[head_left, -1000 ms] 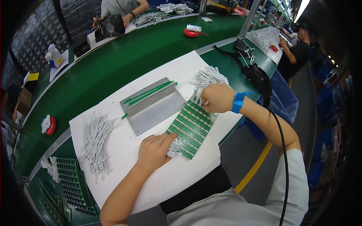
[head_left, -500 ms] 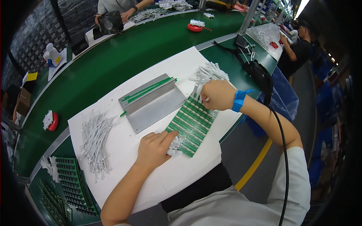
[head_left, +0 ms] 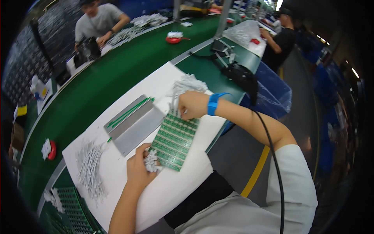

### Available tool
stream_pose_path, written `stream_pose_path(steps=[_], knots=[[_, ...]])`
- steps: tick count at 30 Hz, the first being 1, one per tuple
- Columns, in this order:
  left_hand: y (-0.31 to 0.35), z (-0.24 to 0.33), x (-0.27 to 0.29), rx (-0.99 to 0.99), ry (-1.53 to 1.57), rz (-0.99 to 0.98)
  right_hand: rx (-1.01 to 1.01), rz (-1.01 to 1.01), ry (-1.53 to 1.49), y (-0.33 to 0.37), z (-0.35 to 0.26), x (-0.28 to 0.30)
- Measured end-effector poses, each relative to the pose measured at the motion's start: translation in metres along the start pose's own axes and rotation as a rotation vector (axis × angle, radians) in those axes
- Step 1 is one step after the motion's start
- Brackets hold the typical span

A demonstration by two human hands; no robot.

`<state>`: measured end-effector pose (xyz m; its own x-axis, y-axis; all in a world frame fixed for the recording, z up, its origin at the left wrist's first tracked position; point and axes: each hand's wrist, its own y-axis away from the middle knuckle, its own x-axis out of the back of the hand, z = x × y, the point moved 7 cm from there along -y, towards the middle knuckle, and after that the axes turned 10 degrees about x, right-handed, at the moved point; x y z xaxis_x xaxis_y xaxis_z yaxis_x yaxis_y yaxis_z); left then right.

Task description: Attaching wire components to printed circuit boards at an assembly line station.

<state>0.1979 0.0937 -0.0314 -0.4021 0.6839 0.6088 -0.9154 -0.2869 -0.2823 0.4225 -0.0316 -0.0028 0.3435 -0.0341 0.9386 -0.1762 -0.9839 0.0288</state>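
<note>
A green circuit board panel (head_left: 174, 143), divided into many small rows, lies tilted on the white sheet. At its left edge, my left hand (head_left: 137, 167) is closed around a clump of small white connectors (head_left: 152, 160). My right hand (head_left: 193, 105), a blue band at the wrist, has its fingers pinched at the panel's far edge; what lies between its fingertips is hidden. White connectors stick out along that edge, and a heap of white cable pieces (head_left: 191, 82) sits just beyond the hand. Left of the panel stands a metal angle fixture (head_left: 138, 130) with green strips on its ledge.
White cables (head_left: 90, 167) lie bundled on the white sheet (head_left: 117, 191) at left. More green panels (head_left: 74, 206) are stacked at the lower left. A black bag-like item (head_left: 241, 78) lies beyond my right arm. Two people work across and along the green bench (head_left: 128, 58).
The whole view has shifted. My left fingers have come off the panel's surface and now curl round the white connectors. My right hand stays at the panel's far edge.
</note>
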Motion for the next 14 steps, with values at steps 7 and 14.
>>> stream_pose_path(steps=[7, 14], knots=[[-0.003, 0.005, -0.005, -0.035, -0.008, 0.011, -0.110, -0.054, -0.196, 0.007, 0.012, 0.002], [0.000, -0.017, -0.004, 0.056, 0.102, 0.070, -0.058, 0.111, 0.140, 0.015, -0.003, 0.003]])
